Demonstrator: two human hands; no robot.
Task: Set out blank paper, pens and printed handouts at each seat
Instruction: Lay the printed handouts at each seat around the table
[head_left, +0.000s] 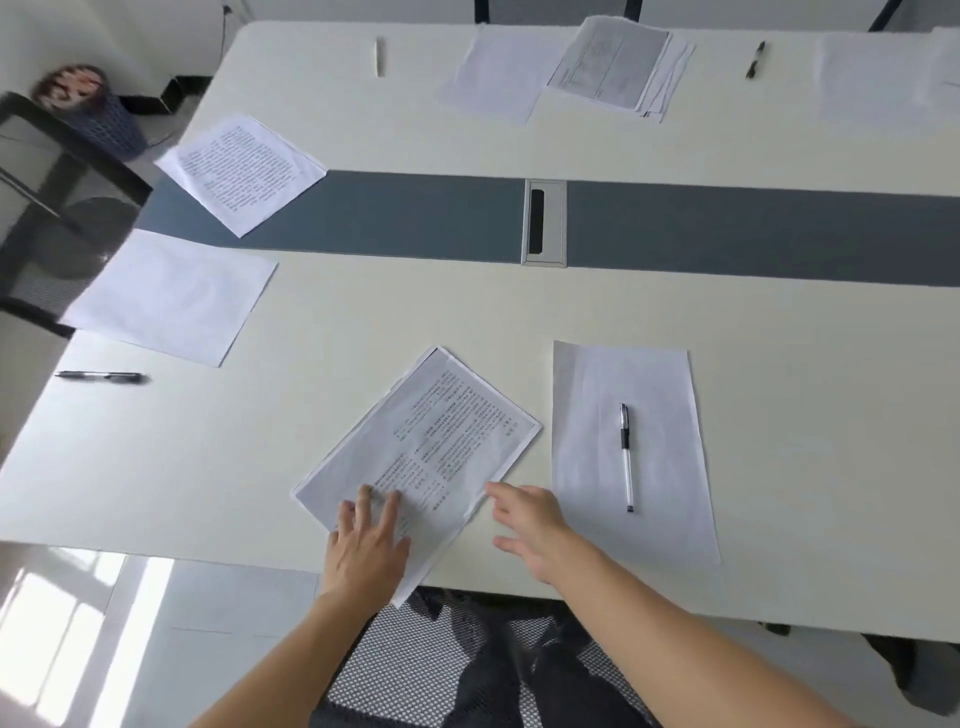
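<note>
nearest printed handout (431, 441) is a couple of text sheets lying skewed at the near edge of the table (363, 301), one corner poking out over that edge. just beside it on the right sits a blank sheet (587, 395), with a clear pen (626, 457) with a black grip lying lengthwise on top. at the left end: a second blank sheet (171, 296), a second handout (241, 174) partly over the grey strip (389, 213), and a black pen (98, 376) by the near left corner. along the far edge: a white pen (380, 57), a third blank sheet (498, 73), a handout stack (618, 65) right beside it, a dark pen (755, 60), and a fourth blank sheet (878, 78).
</note>
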